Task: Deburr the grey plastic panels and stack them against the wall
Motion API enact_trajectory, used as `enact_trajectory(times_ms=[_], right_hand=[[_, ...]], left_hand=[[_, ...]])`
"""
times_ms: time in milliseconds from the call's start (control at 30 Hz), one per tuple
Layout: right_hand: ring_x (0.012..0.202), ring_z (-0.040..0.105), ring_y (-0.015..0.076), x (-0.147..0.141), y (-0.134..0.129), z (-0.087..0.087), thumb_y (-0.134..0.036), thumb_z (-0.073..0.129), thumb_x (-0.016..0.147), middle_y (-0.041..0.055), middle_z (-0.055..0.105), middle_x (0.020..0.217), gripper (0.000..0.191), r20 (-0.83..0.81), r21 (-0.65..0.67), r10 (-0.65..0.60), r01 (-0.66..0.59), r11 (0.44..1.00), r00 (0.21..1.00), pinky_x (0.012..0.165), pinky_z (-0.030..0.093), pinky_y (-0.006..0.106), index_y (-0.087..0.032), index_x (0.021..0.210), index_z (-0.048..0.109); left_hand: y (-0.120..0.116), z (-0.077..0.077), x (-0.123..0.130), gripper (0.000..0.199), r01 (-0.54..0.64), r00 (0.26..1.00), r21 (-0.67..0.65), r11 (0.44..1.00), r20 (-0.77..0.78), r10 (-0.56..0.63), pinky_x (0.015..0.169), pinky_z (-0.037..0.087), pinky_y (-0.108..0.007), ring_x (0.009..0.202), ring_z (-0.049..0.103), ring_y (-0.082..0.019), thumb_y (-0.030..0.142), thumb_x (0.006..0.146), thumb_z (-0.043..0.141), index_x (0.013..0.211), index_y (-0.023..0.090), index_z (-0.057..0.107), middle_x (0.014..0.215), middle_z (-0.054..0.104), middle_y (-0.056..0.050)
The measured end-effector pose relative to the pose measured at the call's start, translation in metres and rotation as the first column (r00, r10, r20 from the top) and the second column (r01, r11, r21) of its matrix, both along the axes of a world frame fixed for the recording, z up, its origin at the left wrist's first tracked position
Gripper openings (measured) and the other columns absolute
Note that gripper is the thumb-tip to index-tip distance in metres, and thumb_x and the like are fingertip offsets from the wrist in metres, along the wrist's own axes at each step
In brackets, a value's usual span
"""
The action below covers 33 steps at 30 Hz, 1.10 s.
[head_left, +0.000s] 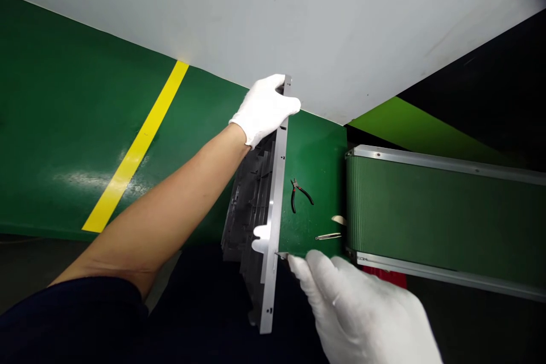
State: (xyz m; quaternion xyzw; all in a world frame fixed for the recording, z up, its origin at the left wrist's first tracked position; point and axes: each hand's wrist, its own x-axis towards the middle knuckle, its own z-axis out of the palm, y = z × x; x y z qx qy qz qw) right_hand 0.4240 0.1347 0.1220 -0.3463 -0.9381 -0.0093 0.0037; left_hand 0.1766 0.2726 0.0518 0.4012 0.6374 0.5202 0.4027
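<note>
A long grey moulded plastic panel [276,193] stands on edge, its narrow rim facing up and its ribbed side turned left. My left hand [271,108], in a white glove, is closed around the panel's far end, with the thumb over the rim. Also gloved in white, my right hand [362,307] pinches a small pointed metal blade [282,256]. Its tip meets the rim near the panel's closer end. The blade's handle is hidden in the glove. Two pale rounded lobes [261,239] show at the rim's left; I cannot tell what they are.
Black-handled cutting pliers [294,196] lie open on the green tabletop [322,153]. Slim tweezers [328,236] and a cream-coloured piece [339,219] lie near a green conveyor belt [443,210] at right. A grey wall panel [256,17] rises behind. Yellow tape [140,142] crosses the left side.
</note>
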Motion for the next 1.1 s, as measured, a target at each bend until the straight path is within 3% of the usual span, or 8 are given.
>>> enact_trajectory(times_ms=[233, 500, 800, 1100], right_hand=[[0.034, 0.041, 0.0089, -0.001, -0.001, 0.005, -0.042, 0.037, 0.111, -0.0066, 0.05, 0.049, 0.048, 0.047, -0.028, 0.024, -0.023, 0.999, 0.999, 0.039, 0.022, 0.026, -0.024, 0.07, 0.053], [0.038, 0.05, 0.0107, -0.003, -0.005, 0.007, -0.04, 0.032, 0.112, -0.0039, 0.057, 0.052, 0.049, 0.151, -0.07, 0.002, 0.009, 0.998, 0.989, 0.043, 0.024, 0.028, -0.024, 0.076, 0.061], [0.035, 0.043, 0.01, 0.001, -0.002, -0.005, -0.045, 0.037, 0.111, -0.0062, 0.05, 0.049, 0.05, 0.025, -0.013, -0.022, 0.023, 1.0, 0.999, 0.041, 0.022, 0.03, -0.024, 0.069, 0.054], [0.034, 0.041, 0.0103, 0.0, 0.0, -0.007, -0.047, 0.033, 0.112, -0.0064, 0.045, 0.046, 0.054, 0.043, 0.031, 0.012, -0.013, 0.999, 0.999, 0.041, 0.019, 0.031, -0.024, 0.066, 0.049]], left_hand=[[0.004, -0.009, 0.0, 0.031, -0.041, 0.999, 0.067, 0.997, -0.013, 0.042, 0.083, 0.047, -0.034, 0.101, 0.062, -0.022, 0.011, 0.08, 0.062, 0.11, 0.014, 0.067, 0.101, 0.065, -0.006], [0.005, -0.011, -0.001, 0.025, -0.043, 0.999, 0.087, 0.995, -0.003, 0.043, 0.087, 0.047, -0.035, 0.098, 0.061, -0.018, 0.009, 0.082, 0.06, 0.106, 0.014, 0.065, 0.103, 0.063, -0.005], [0.003, -0.006, -0.001, 0.03, -0.01, 1.0, 0.004, 1.0, -0.017, 0.01, 0.086, 0.043, -0.036, 0.107, 0.06, -0.024, 0.01, 0.082, 0.061, 0.111, 0.017, 0.063, 0.095, 0.062, -0.005], [0.001, -0.001, 0.0, 0.034, 0.017, 1.0, -0.05, 0.999, -0.005, -0.017, 0.086, 0.04, -0.036, 0.099, 0.057, -0.019, 0.012, 0.084, 0.059, 0.118, 0.017, 0.061, 0.102, 0.064, -0.005]])
